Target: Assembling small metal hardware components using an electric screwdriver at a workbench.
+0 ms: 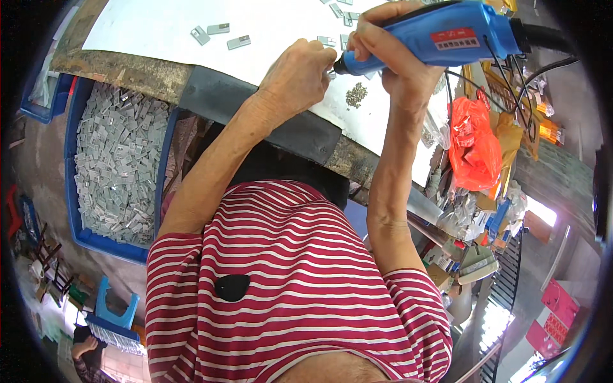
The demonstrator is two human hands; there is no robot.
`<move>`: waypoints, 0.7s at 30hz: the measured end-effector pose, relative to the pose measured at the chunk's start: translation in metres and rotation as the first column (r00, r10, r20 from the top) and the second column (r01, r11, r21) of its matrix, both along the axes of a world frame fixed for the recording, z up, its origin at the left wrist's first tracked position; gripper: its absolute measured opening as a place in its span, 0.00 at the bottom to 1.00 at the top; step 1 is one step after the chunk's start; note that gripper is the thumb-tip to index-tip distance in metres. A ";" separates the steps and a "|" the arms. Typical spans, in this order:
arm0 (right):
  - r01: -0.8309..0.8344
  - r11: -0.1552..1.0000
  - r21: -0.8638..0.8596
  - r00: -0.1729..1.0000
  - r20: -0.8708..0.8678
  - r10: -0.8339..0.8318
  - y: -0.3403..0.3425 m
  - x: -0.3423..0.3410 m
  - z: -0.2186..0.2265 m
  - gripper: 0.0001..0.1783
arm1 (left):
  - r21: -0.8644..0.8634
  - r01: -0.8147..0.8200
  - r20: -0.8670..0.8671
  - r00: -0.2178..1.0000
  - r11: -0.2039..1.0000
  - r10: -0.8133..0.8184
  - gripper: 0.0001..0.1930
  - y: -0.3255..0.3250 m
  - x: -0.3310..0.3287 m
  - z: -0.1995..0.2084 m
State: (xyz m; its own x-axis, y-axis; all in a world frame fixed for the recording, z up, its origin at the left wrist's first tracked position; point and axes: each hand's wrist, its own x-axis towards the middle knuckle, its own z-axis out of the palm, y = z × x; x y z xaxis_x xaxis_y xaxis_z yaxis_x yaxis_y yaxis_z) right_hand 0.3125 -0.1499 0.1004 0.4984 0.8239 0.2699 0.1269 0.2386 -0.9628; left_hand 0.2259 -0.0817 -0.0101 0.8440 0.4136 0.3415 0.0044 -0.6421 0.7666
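My right hand (399, 54) is wrapped round a blue electric screwdriver (456, 32) with a black nose and a thick black cable. The tool lies nearly level, its nose pointing left. Right at that nose, the fingers of my left hand (300, 73) are pinched together on a small grey piece (331, 75), of which only a sliver shows. On the white table top (147, 29), just below the screwdriver, lies a heap of tiny screws (356, 96). Several flat grey rectangular pieces (239, 42) are scattered beyond my left hand.
A blue crate (71, 185) full of similar grey pieces stands low at the left. Dark padding (217, 96) covers part of the table's front edge. To the right are a red plastic bag (472, 143), loose cables (520, 96) and clutter. Another person's hand (84, 346) shows at lower left.
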 end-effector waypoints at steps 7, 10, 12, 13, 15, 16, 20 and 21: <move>0.054 0.998 0.037 0.989 0.134 -0.059 0.003 -0.002 -0.012 0.04 | -0.032 -0.009 0.036 0.999 0.999 0.011 0.02 0.003 -0.003 0.000; 0.051 0.995 0.087 0.992 0.112 -0.061 0.005 -0.005 -0.012 0.03 | -0.045 -0.014 0.053 0.998 0.999 0.017 0.02 0.002 0.000 -0.001; 0.111 0.985 0.133 0.983 0.129 -0.129 0.007 -0.008 -0.011 0.03 | -0.051 -0.019 0.053 0.998 0.998 0.022 0.02 0.002 -0.001 -0.001; 0.112 0.985 0.132 0.983 0.130 -0.129 0.006 -0.007 -0.011 0.03 | -0.059 -0.026 0.050 0.998 0.998 0.029 0.02 0.001 -0.001 -0.001; 0.101 0.990 0.094 0.982 0.151 -0.114 0.004 -0.006 -0.012 0.03 | -0.052 -0.028 0.039 0.999 0.998 0.030 0.02 0.002 -0.001 0.000; 0.101 0.990 0.093 0.982 0.152 -0.114 0.003 -0.005 -0.013 0.03 | -0.045 -0.031 0.027 0.999 0.999 0.032 0.02 0.002 -0.001 0.000; 0.160 0.975 0.152 0.987 -0.040 -0.155 0.003 -0.011 -0.013 0.04 | -0.067 -0.038 0.005 0.999 0.997 0.038 0.03 0.000 -0.001 0.000; 0.199 0.964 0.175 0.976 -0.124 -0.179 0.003 -0.014 -0.012 0.05 | -0.057 -0.044 0.012 0.999 0.997 0.045 0.05 0.000 -0.001 -0.003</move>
